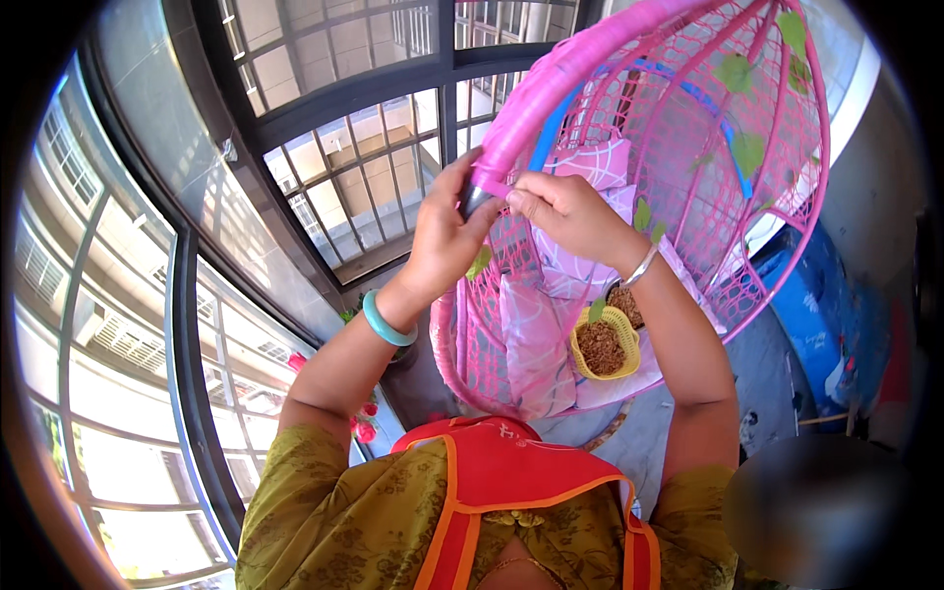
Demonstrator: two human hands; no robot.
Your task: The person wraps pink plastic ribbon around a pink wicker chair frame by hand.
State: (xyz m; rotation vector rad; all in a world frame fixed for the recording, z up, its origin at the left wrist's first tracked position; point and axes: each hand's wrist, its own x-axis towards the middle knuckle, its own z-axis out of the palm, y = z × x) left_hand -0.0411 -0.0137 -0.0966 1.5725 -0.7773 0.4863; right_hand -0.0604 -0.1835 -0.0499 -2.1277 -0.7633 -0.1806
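Observation:
A pink hanging basket chair [654, 138] of netted cord stands in front of me. Its thick curved frame tube [521, 108] is wrapped in glossy pink strip, and a short stretch of bare grey metal shows at the lower end of the wrapping. My left hand [444, 224] is closed round the tube at that bare stretch. With thumb and forefinger, my right hand [575, 214] pinches a narrow pink strip [495, 185] that runs off the tube where the wrapping stops. The fingers partly hide the strip's end.
Pink patterned cushions [536, 339] fill the seat, with a yellow basket [629, 356] of brown crumbly bits on them. Green leaves [747, 149] and a blue tube [551, 123] are on the netting. Barred windows [364, 177] line the left; a blue bag [801, 315] lies right.

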